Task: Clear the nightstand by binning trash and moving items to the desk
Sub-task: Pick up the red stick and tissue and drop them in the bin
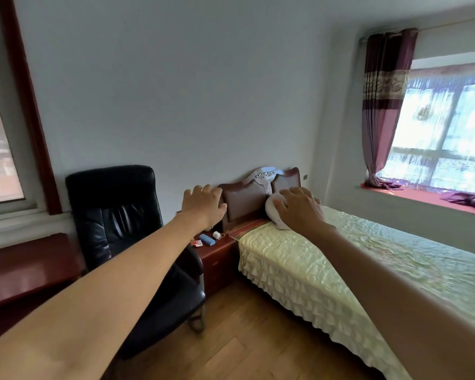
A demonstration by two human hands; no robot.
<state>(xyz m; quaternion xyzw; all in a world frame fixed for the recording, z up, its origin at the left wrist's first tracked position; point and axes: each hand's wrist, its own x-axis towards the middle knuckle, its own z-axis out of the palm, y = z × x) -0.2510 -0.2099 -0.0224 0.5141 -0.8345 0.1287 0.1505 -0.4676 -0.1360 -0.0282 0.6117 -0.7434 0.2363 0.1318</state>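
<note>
A dark red nightstand stands between a black office chair and the bed. On its top lie a blue case, a small white roll-like item and a red-and-white wrapper. My left hand is stretched out in the air above the nightstand, fingers apart, holding nothing. My right hand is held out at the same height, in front of a white pillow by the headboard, also with nothing in it. The dark red desk runs along the left wall under the window.
The black office chair stands close to the nightstand's left side. The bed with a pale green cover fills the right. Wooden floor lies open between chair and bed. No bin is in view.
</note>
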